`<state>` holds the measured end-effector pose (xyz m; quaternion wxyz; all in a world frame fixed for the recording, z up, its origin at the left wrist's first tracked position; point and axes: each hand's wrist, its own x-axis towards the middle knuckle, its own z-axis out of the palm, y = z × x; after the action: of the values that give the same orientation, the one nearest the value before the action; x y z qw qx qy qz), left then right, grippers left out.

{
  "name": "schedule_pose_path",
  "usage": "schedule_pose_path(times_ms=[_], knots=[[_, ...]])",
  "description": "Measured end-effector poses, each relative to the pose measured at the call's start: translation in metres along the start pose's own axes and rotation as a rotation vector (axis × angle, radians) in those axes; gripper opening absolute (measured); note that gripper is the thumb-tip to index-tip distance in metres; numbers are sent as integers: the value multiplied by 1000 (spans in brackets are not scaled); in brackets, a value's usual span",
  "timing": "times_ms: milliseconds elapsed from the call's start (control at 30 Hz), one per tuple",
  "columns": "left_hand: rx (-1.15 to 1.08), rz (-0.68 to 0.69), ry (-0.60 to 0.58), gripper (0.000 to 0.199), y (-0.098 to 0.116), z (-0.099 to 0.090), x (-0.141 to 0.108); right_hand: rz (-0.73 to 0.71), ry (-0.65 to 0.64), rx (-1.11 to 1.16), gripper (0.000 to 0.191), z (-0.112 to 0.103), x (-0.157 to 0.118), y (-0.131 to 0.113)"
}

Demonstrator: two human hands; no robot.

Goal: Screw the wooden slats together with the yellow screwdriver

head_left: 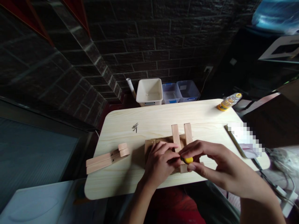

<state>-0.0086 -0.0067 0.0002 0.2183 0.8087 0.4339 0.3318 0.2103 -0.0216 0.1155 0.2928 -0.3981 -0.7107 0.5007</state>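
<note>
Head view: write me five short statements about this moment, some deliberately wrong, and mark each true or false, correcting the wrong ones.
1. The right hand holds a yellow-ended tool. True.
2. The bottle stands at the table's near left corner. False: it stands near the far right corner of the table.
3. Small dark pieces lie loose on the tabletop. True.
4. The white bin stands on the table. False: it is beyond the table's far edge.
5. The left hand is over the brown box. True.
</note>
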Motion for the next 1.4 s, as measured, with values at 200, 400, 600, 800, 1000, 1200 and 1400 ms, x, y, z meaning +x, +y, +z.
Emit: schedule_pose_path(times_ms=[200, 400, 600, 800, 1000, 1200, 1400], knots=[[20, 7, -7, 11, 0, 0, 0, -116, -18, -4, 20, 0, 4, 0], [2, 5, -16, 20, -1, 1, 1, -126, -40, -24, 33, -4, 3, -3], [3, 3, -17, 9, -1, 1, 0, -93, -32, -12, 27, -5, 2, -5], [-3, -4, -11, 5, 0, 1, 1, -105, -10, 0, 19, -4, 3, -4], [3, 7, -3, 13, -1, 1, -1, -96, 2, -13, 14, -1, 2, -2], [-4, 0, -13, 12, 1, -1, 1, -14, 25, 6, 18, 1, -1, -3], [-5, -4, 1, 8, 2, -1, 1, 9, 6, -3, 21, 1, -3, -4]])
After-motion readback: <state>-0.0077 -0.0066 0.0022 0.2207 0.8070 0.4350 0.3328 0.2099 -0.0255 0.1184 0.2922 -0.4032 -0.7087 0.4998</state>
